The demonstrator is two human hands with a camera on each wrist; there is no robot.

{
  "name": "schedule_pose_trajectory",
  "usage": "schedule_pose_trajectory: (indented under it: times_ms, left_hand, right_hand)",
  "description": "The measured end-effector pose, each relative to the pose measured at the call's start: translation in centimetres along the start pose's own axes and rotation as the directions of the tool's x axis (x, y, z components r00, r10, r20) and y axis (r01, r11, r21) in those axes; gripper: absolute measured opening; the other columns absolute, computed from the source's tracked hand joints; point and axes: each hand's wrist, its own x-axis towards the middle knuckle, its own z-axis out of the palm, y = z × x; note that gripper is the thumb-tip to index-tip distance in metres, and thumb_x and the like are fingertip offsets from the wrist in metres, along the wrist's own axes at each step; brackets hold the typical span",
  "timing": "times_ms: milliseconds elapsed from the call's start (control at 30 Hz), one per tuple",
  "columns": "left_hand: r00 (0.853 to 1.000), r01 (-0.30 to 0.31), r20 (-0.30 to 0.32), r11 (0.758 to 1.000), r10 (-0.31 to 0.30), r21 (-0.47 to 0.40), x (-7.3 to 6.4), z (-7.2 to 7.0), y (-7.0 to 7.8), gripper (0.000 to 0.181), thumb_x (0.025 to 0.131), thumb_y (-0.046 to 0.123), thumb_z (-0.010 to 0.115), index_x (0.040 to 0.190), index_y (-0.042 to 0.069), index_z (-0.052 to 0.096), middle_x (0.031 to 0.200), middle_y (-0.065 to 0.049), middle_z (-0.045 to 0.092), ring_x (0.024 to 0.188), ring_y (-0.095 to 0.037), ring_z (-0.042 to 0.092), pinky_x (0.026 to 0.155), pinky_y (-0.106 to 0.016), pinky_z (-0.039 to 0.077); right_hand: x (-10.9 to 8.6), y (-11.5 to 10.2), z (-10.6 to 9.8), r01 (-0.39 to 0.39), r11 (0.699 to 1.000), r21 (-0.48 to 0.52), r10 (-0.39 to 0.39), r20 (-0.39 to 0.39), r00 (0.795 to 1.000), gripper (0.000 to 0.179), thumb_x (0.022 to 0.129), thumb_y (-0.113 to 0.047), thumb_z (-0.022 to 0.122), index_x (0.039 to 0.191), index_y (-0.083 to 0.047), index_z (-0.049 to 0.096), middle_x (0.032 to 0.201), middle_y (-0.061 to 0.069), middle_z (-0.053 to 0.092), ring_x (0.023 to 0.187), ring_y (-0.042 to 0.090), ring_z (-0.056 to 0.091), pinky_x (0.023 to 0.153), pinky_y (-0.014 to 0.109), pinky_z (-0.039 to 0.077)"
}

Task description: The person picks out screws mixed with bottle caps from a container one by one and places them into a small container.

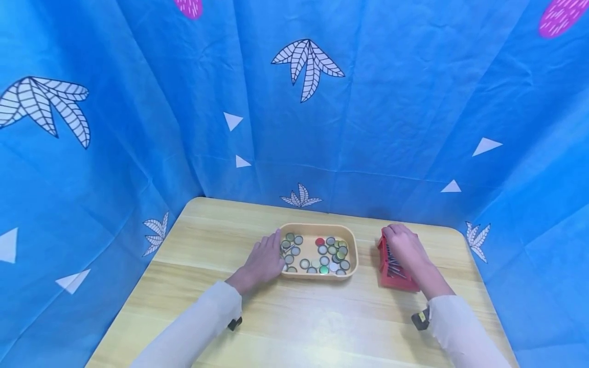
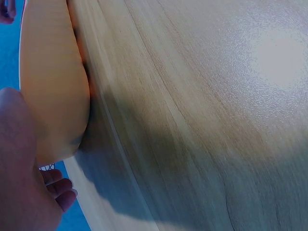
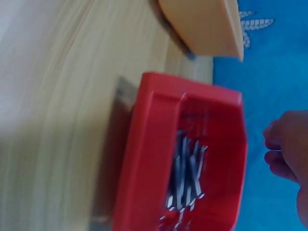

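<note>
A tan plastic tray (image 1: 307,247) holds several round bottle caps (image 1: 332,250), mostly with pale insides, plus a red one (image 1: 319,241) and a green one (image 1: 324,270). My left hand (image 1: 263,260) grips the tray's left end; in the left wrist view its thumb lies along the wall while the fingers (image 2: 61,186) curl round outside. Over the far part of a red bin (image 1: 398,283) hovers my right hand (image 1: 405,248). Silvery nails (image 3: 186,173) lie in that bin. The right fingers (image 3: 280,161) are bent close together; I cannot tell whether they pinch anything.
Both containers stand toward the back of a light wooden table (image 1: 285,327), the bin to the right of the tray with a gap between. Blue patterned cloth (image 1: 391,102) hangs behind the table and along both sides.
</note>
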Motion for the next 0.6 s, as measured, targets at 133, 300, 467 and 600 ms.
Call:
schedule_pose_trajectory:
  times_ms: [133, 300, 467, 600]
  left_hand:
    - [1.0, -0.001, 0.003, 1.0, 0.001, 0.019, 0.0, 0.0, -0.1, 0.088, 0.096, 0.031, 0.052, 0.165, -0.002, 0.008, 0.16, -0.022, 0.042, 0.139, -0.036, 0.046, 0.114, -0.05, 0.043]
    - [1.0, 0.001, 0.001, 1.0, -0.001, 0.013, 0.1, 0.1, -0.2, 0.088, 0.095, 0.03, 0.052, 0.165, -0.002, 0.01, 0.159, -0.022, 0.043, 0.137, -0.036, 0.047, 0.112, -0.05, 0.043]
    - [1.0, 0.001, -0.001, 1.0, -0.001, 0.014, 0.1, 0.3, -0.4, 0.088, 0.095, 0.032, 0.052, 0.165, -0.002, 0.01, 0.159, -0.021, 0.043, 0.137, -0.035, 0.047, 0.113, -0.049, 0.043]
    - [1.0, -0.001, 0.006, 1.0, 0.001, 0.012, 0.2, 0.3, -0.4, 0.088, 0.095, 0.032, 0.051, 0.165, -0.001, 0.009, 0.161, -0.021, 0.041, 0.139, -0.035, 0.046, 0.114, -0.049, 0.042]
  right_hand:
    - [1.3, -1.2, -0.3, 0.056, 0.998, 0.04, -0.054, -0.056, 0.997, 0.022, 0.092, 0.008, 0.062, 0.113, 0.006, 0.07, 0.11, 0.021, 0.074, 0.107, 0.038, 0.07, 0.096, 0.049, 0.06]
    - [2.8, -3.0, -0.3, 0.116, 0.985, 0.125, -0.101, -0.12, 0.988, 0.02, 0.092, 0.0, 0.07, 0.112, 0.003, 0.072, 0.107, 0.017, 0.074, 0.103, 0.034, 0.071, 0.091, 0.046, 0.062]
    - [4.5, -5.3, 0.3, 0.2, 0.96, 0.195, -0.162, -0.193, 0.968, 0.018, 0.091, -0.003, 0.074, 0.109, 0.001, 0.074, 0.103, 0.015, 0.076, 0.1, 0.032, 0.072, 0.088, 0.045, 0.063]
    - [5.7, -7.0, 0.9, 0.271, 0.94, 0.207, -0.23, -0.201, 0.952, 0.018, 0.088, -0.003, 0.077, 0.106, 0.0, 0.076, 0.102, 0.014, 0.077, 0.098, 0.031, 0.074, 0.088, 0.043, 0.063]
